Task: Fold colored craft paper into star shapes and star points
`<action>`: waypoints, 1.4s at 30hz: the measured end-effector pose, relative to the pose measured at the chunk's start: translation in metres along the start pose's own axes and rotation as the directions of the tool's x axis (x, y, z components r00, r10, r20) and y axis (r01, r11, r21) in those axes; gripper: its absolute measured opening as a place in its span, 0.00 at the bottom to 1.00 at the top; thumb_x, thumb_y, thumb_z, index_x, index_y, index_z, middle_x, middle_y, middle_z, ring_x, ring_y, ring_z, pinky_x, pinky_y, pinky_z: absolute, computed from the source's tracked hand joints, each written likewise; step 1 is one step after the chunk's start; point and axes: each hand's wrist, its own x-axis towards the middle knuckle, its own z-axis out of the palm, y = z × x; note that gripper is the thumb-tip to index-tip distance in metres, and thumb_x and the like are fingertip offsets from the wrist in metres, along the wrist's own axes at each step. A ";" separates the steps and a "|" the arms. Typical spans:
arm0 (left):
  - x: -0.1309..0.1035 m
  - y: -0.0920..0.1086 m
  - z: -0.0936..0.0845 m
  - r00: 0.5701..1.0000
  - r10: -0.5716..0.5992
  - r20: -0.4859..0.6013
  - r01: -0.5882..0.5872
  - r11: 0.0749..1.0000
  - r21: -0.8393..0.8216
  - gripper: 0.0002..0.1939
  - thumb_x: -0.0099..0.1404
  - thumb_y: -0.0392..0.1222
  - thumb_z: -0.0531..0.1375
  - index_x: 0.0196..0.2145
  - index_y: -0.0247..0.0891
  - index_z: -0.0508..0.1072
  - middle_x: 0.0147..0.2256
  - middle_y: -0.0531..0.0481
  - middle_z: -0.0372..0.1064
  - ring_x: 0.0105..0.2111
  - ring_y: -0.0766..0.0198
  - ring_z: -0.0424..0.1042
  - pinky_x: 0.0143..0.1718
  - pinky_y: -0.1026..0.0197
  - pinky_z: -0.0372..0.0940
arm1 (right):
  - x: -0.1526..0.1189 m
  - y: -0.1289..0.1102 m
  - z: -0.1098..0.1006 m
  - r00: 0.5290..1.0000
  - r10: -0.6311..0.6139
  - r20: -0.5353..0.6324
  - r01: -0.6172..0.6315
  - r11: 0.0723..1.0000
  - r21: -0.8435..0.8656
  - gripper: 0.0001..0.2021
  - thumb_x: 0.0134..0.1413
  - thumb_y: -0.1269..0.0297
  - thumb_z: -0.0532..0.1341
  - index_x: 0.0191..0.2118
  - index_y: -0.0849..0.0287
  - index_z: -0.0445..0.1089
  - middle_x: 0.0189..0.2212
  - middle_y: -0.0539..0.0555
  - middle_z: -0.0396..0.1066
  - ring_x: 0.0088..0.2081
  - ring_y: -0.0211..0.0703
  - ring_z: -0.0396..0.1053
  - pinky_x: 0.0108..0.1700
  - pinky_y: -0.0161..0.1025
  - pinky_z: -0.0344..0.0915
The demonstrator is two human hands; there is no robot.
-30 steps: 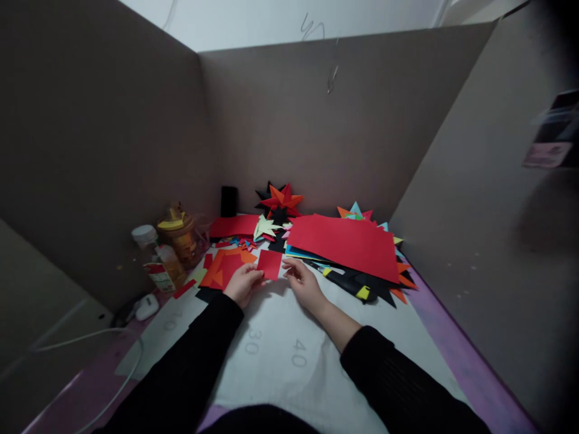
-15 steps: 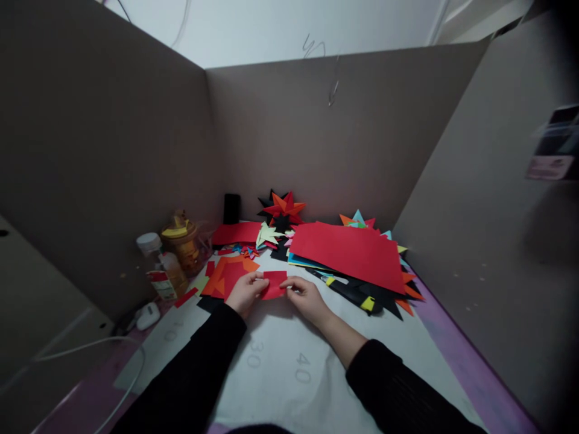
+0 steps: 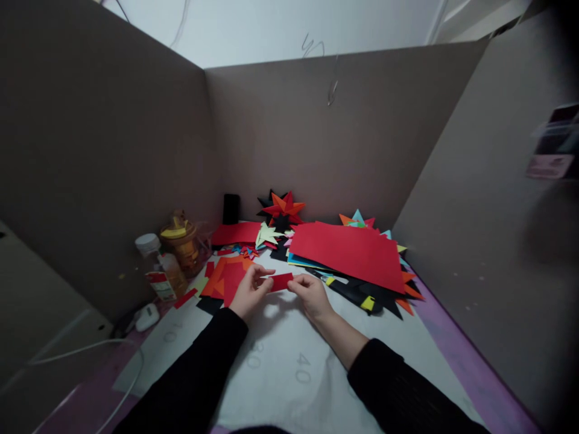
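A small piece of red paper (image 3: 281, 282), now a narrow strip shape, is held up over the mat between my two hands. My right hand (image 3: 312, 295) pinches its right end between thumb and fingers. At its left end is my left hand (image 3: 251, 292), with the thumb against the paper and the index finger arched above; the other fingertips are partly hidden. Just left of my left hand lie orange and red paper sheets (image 3: 219, 280). A black and yellow utility knife (image 3: 350, 295) rests beyond my right hand.
Large red sheets (image 3: 348, 250) are stacked at the right over pointed paper pieces. Folded paper stars (image 3: 284, 208) stand at the back. A bottle (image 3: 163, 271), an amber cup (image 3: 181, 241) and a white earbud case (image 3: 147, 316) line the left side. Grey partitions (image 3: 307, 138) enclose the table.
The red paper has gone from a near-square to a narrower strip, as if folded over. It has shifted slightly right, and my left hand's index finger has lifted.
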 end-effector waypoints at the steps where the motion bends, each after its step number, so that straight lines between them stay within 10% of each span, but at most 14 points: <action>1: -0.001 0.000 0.000 0.999 0.035 0.014 -0.036 0.998 0.043 0.16 0.51 0.48 0.65 0.31 0.37 0.64 0.42 0.44 0.71 0.35 0.65 0.71 0.36 0.63 0.65 | -0.001 -0.001 0.000 1.000 -0.002 0.002 0.002 1.000 -0.013 0.07 0.37 0.66 0.66 0.18 0.59 0.69 0.18 0.48 0.68 0.24 0.37 0.62 0.32 0.37 0.59; 10: -0.002 0.000 -0.002 0.998 0.053 -0.027 -0.041 0.940 0.340 0.10 0.52 0.45 0.64 0.23 0.34 0.74 0.23 0.48 0.71 0.26 0.64 0.69 0.31 0.63 0.62 | -0.003 0.000 0.001 0.997 0.022 0.069 -0.023 1.000 0.005 0.08 0.40 0.61 0.67 0.24 0.59 0.71 0.20 0.49 0.69 0.24 0.38 0.65 0.31 0.37 0.61; 42: -0.003 -0.001 0.003 0.998 0.038 -0.046 -0.022 0.954 0.300 0.15 0.49 0.44 0.66 0.17 0.37 0.63 0.23 0.49 0.72 0.25 0.66 0.68 0.29 0.64 0.61 | 0.001 0.002 0.001 0.999 -0.027 -0.029 0.027 1.000 0.009 0.10 0.38 0.67 0.65 0.18 0.58 0.61 0.21 0.48 0.68 0.25 0.37 0.64 0.32 0.36 0.61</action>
